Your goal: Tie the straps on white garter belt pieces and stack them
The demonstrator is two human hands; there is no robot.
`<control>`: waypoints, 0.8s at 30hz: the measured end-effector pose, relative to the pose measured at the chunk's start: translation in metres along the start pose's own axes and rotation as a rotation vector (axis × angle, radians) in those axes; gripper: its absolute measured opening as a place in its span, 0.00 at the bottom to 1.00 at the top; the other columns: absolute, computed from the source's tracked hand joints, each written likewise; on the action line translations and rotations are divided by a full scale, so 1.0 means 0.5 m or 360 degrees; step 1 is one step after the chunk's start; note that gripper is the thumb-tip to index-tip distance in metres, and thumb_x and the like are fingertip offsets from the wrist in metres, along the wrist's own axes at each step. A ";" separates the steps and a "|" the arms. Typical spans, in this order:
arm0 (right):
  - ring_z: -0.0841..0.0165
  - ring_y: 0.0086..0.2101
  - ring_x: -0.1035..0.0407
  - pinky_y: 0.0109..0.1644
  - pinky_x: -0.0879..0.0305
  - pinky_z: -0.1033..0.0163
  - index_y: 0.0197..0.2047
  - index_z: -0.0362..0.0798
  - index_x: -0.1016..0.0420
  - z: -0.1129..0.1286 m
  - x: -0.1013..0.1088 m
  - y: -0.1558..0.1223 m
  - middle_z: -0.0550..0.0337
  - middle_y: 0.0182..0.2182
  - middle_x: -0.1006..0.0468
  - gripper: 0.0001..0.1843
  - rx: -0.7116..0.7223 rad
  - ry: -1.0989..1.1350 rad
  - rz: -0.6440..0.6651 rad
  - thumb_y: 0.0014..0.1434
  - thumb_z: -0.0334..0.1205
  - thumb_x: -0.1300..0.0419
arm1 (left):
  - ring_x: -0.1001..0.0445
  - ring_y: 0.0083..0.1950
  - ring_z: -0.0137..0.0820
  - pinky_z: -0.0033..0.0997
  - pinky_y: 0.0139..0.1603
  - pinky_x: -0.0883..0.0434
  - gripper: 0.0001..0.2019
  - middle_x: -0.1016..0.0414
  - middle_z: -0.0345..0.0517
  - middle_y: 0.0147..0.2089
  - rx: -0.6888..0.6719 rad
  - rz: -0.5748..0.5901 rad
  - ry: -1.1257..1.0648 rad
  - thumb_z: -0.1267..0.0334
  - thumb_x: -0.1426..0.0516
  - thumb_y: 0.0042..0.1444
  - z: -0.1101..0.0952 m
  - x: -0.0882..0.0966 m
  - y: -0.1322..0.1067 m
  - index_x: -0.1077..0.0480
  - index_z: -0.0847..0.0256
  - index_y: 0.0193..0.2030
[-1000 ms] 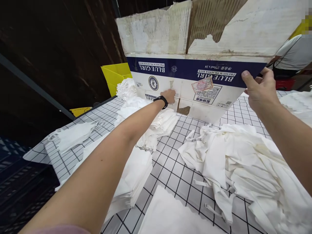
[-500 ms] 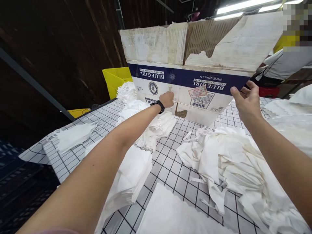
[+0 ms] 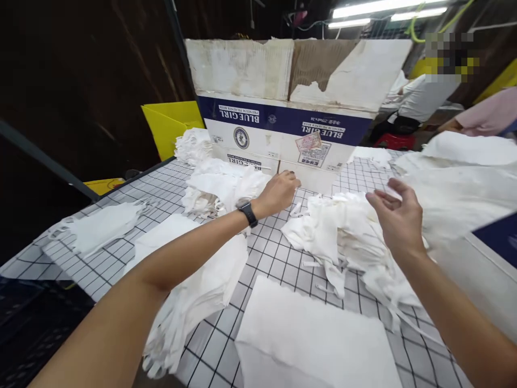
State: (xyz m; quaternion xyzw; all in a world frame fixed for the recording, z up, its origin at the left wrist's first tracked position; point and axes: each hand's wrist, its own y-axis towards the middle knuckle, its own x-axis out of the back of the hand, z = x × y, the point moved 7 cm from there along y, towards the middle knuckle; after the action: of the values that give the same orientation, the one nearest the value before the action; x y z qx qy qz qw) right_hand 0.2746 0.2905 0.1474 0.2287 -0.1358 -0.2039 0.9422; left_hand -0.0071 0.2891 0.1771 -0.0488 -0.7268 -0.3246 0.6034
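Observation:
My left hand [image 3: 278,192], with a dark watch on its wrist, is in front of the bottom edge of an upside-down printed cardboard box [image 3: 283,126]. Its fingers are curled together, and whatever they hold, if anything, is hidden. Beside it on the left lies a bundle of white cloth pieces [image 3: 220,180]. My right hand [image 3: 399,215] is open over a loose heap of white fabric with straps [image 3: 323,231], thumb and fingers apart and nothing between them. Nearer to me are a stack of white cloth pieces [image 3: 218,269] and a flat white sheet [image 3: 315,334].
The grid-patterned table cover [image 3: 274,253] runs under everything. Yellow bins [image 3: 172,126] stand behind its left edge. White material [image 3: 456,178] is piled at the right, above part of another box [image 3: 496,242]. People work at the back right, near a red stool [image 3: 393,141].
My right hand has let go of the box's right side and moved nearer, over the fabric. My left hand has come down along the box's front. The view has turned rightward.

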 end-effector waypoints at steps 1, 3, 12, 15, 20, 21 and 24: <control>0.57 0.44 0.21 0.47 0.21 0.52 0.54 0.53 0.23 0.009 0.026 -0.045 0.50 0.50 0.20 0.31 -0.0116 0.0034 0.0051 0.49 0.54 0.26 | 0.24 0.52 0.39 0.36 0.51 0.27 0.14 0.19 0.51 0.47 -0.0006 0.0014 -0.0052 0.75 0.49 0.63 -0.028 -0.001 -0.027 0.22 0.64 0.44; 0.66 0.28 0.26 0.31 0.25 0.61 0.43 0.49 0.18 0.027 0.075 -0.142 0.55 0.33 0.20 0.22 -0.0386 0.0014 0.0182 0.52 0.56 0.28 | 0.23 0.44 0.37 0.34 0.41 0.28 0.11 0.19 0.49 0.42 0.0024 0.0088 -0.0177 0.70 0.47 0.67 -0.081 -0.002 -0.084 0.23 0.63 0.40; 0.63 0.29 0.24 0.35 0.25 0.61 0.37 0.50 0.14 0.054 0.222 -0.583 0.54 0.29 0.18 0.24 -0.0966 0.0021 0.0548 0.54 0.64 0.31 | 0.22 0.40 0.34 0.37 0.42 0.29 0.14 0.19 0.47 0.38 -0.0332 0.0220 -0.0633 0.67 0.52 0.71 -0.394 0.011 -0.347 0.24 0.58 0.46; 0.61 0.34 0.22 0.39 0.23 0.58 0.47 0.52 0.16 0.055 0.273 -0.676 0.53 0.39 0.16 0.27 -0.1050 0.0050 0.0454 0.51 0.60 0.28 | 0.20 0.46 0.35 0.37 0.47 0.27 0.16 0.18 0.48 0.45 -0.0347 0.0230 -0.0790 0.71 0.50 0.68 -0.466 -0.011 -0.418 0.27 0.57 0.57; 0.72 0.16 0.43 0.21 0.44 0.64 0.27 0.49 0.21 0.045 0.410 -0.760 0.64 0.16 0.33 0.26 -0.1189 -0.0395 0.0224 0.56 0.64 0.34 | 0.19 0.37 0.31 0.32 0.40 0.26 0.11 0.16 0.43 0.38 0.0129 0.0229 -0.1106 0.61 0.47 0.71 -0.490 -0.053 -0.500 0.24 0.56 0.41; 0.71 0.17 0.42 0.23 0.43 0.63 0.24 0.49 0.23 0.046 0.434 -0.765 0.64 0.15 0.35 0.27 -0.1157 -0.0505 0.0191 0.59 0.65 0.36 | 0.21 0.35 0.30 0.32 0.39 0.26 0.12 0.17 0.42 0.35 0.0193 0.0192 -0.1098 0.59 0.46 0.71 -0.489 -0.054 -0.511 0.24 0.56 0.38; 0.64 0.24 0.31 0.34 0.35 0.59 0.27 0.50 0.20 0.052 0.478 -0.762 0.60 0.20 0.27 0.26 -0.0980 -0.0744 0.0133 0.63 0.62 0.40 | 0.24 0.33 0.32 0.36 0.40 0.28 0.15 0.21 0.41 0.29 0.0223 0.0109 -0.0986 0.57 0.46 0.71 -0.496 -0.053 -0.535 0.27 0.55 0.31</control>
State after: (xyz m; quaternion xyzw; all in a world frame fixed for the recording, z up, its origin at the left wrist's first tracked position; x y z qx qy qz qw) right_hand 0.3532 -0.1355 0.0233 -0.1231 -0.2886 -0.2433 0.9178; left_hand 0.0857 -0.0438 0.0577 -0.1280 -0.8945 -0.2230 0.3658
